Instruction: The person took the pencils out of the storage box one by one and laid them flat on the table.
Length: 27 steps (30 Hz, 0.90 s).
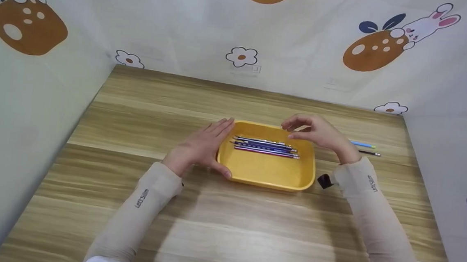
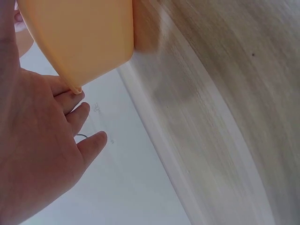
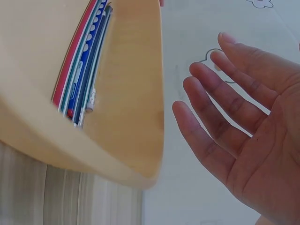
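A shallow, yellow plastic tray (image 1: 263,170) touches the outspread left grip (image 1: 204,145) and lies just beside the relaxed, empty right grip (image 1: 319,133); it is probably light, stiff, best held by opposite ends.

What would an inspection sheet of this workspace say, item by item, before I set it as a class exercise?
Surface: wood-grain table.
Job's things: yellow tray holding a row of pencils; a blue pencil-like stick and a black pencil lie right of it.
Clutter: nothing seen.
Left hand: touches the tray's left side, fingers extended.
Right hand: near the tray's far right corner, holding nothing.
Cables: nothing seen.
Surroundings: pale wall covering printed with rabbits and flowers.
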{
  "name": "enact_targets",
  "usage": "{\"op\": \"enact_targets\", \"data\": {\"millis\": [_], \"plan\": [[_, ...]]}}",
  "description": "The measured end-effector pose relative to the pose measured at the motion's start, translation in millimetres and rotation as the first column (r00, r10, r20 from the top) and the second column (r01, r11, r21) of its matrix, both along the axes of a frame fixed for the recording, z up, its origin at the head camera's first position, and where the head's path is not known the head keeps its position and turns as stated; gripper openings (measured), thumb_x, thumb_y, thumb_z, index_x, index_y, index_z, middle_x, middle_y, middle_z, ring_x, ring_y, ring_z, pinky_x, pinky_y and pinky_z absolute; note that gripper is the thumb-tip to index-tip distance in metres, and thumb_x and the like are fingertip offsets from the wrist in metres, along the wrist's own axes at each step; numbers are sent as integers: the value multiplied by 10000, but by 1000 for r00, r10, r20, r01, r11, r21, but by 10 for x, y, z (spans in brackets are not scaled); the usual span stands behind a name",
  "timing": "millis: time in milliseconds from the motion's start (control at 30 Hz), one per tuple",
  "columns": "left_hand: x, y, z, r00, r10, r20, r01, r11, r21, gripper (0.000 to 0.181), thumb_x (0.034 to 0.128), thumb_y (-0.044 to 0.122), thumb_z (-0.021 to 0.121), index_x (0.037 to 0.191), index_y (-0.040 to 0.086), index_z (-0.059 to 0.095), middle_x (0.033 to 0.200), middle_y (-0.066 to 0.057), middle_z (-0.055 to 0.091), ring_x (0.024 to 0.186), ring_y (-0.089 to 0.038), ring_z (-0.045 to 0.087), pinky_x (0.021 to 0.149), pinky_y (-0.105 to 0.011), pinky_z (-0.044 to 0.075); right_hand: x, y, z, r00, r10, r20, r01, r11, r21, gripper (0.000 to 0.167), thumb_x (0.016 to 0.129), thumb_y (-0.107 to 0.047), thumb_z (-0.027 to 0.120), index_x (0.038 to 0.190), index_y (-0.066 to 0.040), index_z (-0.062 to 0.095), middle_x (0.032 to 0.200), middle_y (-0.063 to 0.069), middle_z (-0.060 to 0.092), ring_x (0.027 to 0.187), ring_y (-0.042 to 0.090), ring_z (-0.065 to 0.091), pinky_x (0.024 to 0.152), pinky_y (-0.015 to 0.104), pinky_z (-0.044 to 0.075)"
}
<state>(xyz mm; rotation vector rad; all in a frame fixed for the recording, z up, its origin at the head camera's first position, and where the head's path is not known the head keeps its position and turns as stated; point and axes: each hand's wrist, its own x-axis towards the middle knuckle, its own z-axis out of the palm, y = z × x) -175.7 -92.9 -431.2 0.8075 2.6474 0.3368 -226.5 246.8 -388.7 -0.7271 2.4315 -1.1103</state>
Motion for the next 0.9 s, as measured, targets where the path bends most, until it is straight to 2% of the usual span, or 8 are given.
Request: {"op": "enact_targets", "data": {"millis": [233, 433, 600, 900], "plan": [[-13, -5, -32, 1000, -20, -10, 20, 1000, 1, 1452, 599, 847, 708, 1611, 129, -47, 1701, -10, -78, 1580, -210, -23, 1299, -395, 42, -11, -151, -12, 999, 37, 5, -37, 999, -20, 325, 916, -141, 720, 1212, -13, 681, 1199, 184, 702, 1124, 304, 653, 1030, 507, 516], [-11, 5, -23, 1000, -9, -1, 9, 1000, 3, 1462, 581, 877, 680, 1611, 147, -58, 1700, 6, -88, 1579, -198, -35, 1298, -374, 30, -47, -277, -62, 996, 86, -6, -86, 996, -12, 357, 913, -197, 729, 1211, -8, 678, 1213, 189, 694, 1125, 325, 651, 1042, 520, 512], [-8, 10, -12, 1000, 4, 10, -4, 1000, 11, 1469, 565, 899, 658, 1610, 165, -68, 1699, 24, -94, 1579, -189, -38, 1298, -377, 24, -59, -379, -108, 994, 106, -4, -106, 994, 3, 348, 918, -175, 723, 1211, 6, 674, 1211, 216, 690, 1125, 352, 652, 1030, 517, 520], [0, 1, -19, 1000, 17, 12, -17, 1000, 11, 1461, 564, 918, 636, 1612, 178, -63, 1700, 35, -82, 1580, -183, -20, 1299, -379, 32, -59, -582, -190, 987, 135, 82, -138, 990, 33, 331, 929, -63, 687, 1244, 30, 641, 1258, 229, 661, 1175, 397, 628, 1022, 468, 539]]}}
